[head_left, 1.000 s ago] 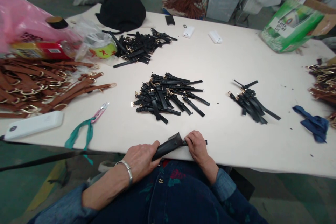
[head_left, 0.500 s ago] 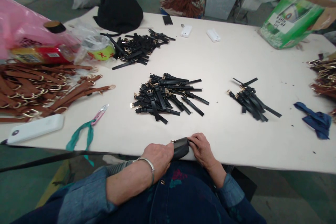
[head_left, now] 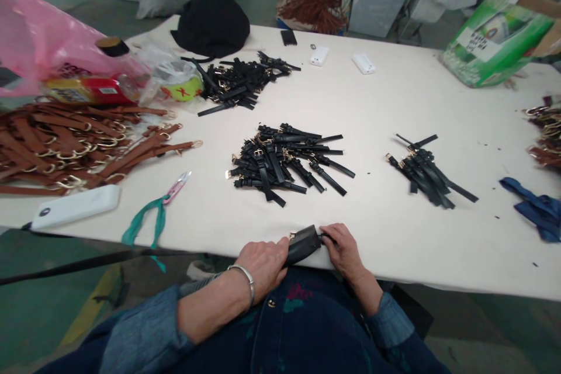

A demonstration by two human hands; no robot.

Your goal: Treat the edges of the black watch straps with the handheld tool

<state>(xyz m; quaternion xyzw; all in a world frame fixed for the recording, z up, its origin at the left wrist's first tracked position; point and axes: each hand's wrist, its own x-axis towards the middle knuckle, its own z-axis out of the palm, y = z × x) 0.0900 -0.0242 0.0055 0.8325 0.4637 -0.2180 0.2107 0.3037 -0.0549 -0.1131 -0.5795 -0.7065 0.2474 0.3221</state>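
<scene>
At the table's front edge, my left hand [head_left: 262,264] is closed round a wide black leather piece [head_left: 303,243] with a small gold-coloured metal part at its upper left. My right hand [head_left: 346,250] pinches a narrow dark strap end [head_left: 325,236] at the right end of this piece. The fingers partly hide the strap, so its full length does not show. Beyond my hands lies a pile of short black buckle straps [head_left: 274,158]. To the right is a smaller bunch of similar straps [head_left: 427,174].
Brown straps with metal rings [head_left: 65,140], a white device [head_left: 76,207] and pink-handled snips [head_left: 177,188] with a teal ribbon lie left. Another black strap pile [head_left: 236,85] and a black cap [head_left: 214,26] sit behind. A green box [head_left: 491,41] and blue cloth [head_left: 537,207] are right.
My right hand has moved slightly right from the wide piece, and a bit of narrow dark strap now shows between them. The whole view has shifted a little.
</scene>
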